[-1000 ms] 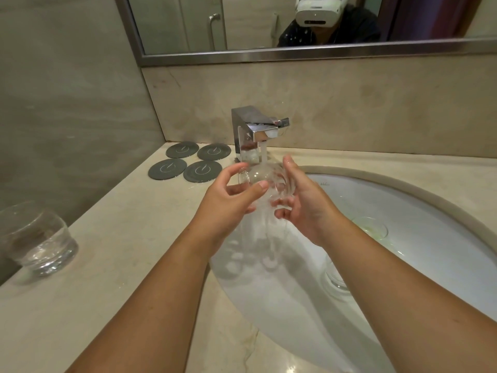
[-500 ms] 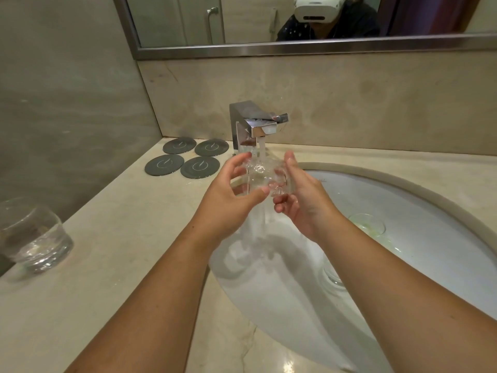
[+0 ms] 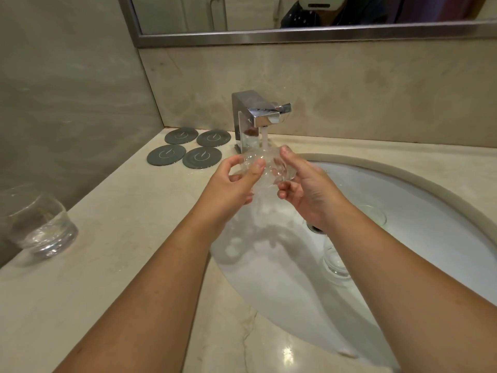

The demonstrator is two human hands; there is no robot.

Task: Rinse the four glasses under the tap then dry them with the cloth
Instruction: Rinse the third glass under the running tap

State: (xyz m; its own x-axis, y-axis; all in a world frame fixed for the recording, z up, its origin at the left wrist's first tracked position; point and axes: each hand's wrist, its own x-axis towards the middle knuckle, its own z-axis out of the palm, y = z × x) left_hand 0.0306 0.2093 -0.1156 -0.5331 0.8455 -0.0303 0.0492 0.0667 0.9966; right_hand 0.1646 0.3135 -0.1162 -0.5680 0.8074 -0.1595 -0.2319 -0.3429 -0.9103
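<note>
**Marble counter (image 3: 121, 238), glass (image 3: 269, 168) under running tap (image 3: 258, 114)**

Head view: over the basin (image 3: 269, 278), near its back rim, left hand (image 3: 228, 189) and right hand (image 3: 309, 189) each curl fingers round the glass. Two other glasses (image 3: 336, 262) sit in the basin below. Wet and slick, it could slip and crack against them.

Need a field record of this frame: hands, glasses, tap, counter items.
stage: rinsing
held glass: under the running tap, water hitting it
left hand: grips held glass from its left
right hand: grips it from its right
basin glasses: two in the sink
counter glass: upright, left of sink
coasters: four, grey, left of tap
cloth: not in view
</note>
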